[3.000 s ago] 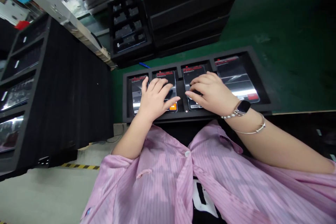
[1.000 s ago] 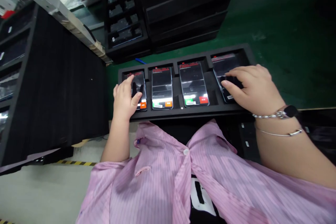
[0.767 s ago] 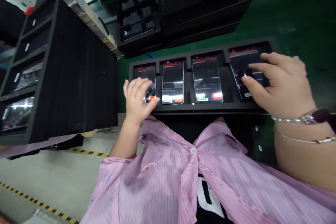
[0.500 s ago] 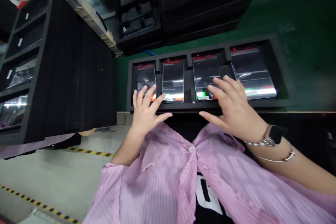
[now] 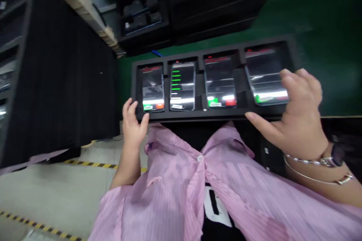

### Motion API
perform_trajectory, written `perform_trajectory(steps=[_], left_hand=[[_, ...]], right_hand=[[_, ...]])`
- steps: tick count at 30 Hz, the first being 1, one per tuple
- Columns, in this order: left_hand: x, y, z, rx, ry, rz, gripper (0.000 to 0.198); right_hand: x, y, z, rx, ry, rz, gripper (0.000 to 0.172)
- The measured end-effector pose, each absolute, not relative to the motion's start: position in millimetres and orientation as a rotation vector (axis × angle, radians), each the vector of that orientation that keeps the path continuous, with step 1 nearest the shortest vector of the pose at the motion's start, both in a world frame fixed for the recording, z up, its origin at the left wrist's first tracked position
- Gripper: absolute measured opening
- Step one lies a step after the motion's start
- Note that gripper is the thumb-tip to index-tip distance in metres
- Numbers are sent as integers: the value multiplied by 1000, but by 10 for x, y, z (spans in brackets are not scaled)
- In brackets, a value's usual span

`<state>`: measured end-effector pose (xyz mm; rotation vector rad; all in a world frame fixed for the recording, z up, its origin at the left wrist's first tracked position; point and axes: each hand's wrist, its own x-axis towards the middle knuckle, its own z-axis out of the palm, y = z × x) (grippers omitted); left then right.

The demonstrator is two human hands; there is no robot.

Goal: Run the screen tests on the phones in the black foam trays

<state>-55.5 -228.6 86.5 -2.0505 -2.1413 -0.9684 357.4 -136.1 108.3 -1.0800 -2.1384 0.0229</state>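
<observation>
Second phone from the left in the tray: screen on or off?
On. The second phone shows a column of lit green bars on its display.

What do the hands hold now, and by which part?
Nothing: the left hand and the right hand are open near the black tray.

Smartphones (image 5: 182, 86): 4, one per compartment. Foam tray (image 5: 198, 115): 1, black, 4 compartments. Left hand (image 5: 132, 125): 1. Right hand (image 5: 299, 120): 1. Wristwatch (image 5: 336, 156): 1. Bangle (image 5: 316, 179): 1.
</observation>
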Motion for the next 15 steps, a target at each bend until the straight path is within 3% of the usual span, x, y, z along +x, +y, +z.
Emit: perform_trajectory(steps=[5,10,15], left_hand=[[-596,-2191,856,-2003,-2185,-993,56],[-548,-2211,987,-2048,-2253,-808,43],[-372,-2156,1168,-2107,-1975,-833,50]], right_hand=[[3872,-1430,982,-1188,-2148,-64,106],[3886,-1510,857,-1430,-2268,-68,65],[3775,-1448,1016,-1257,-2256,-52,81]])
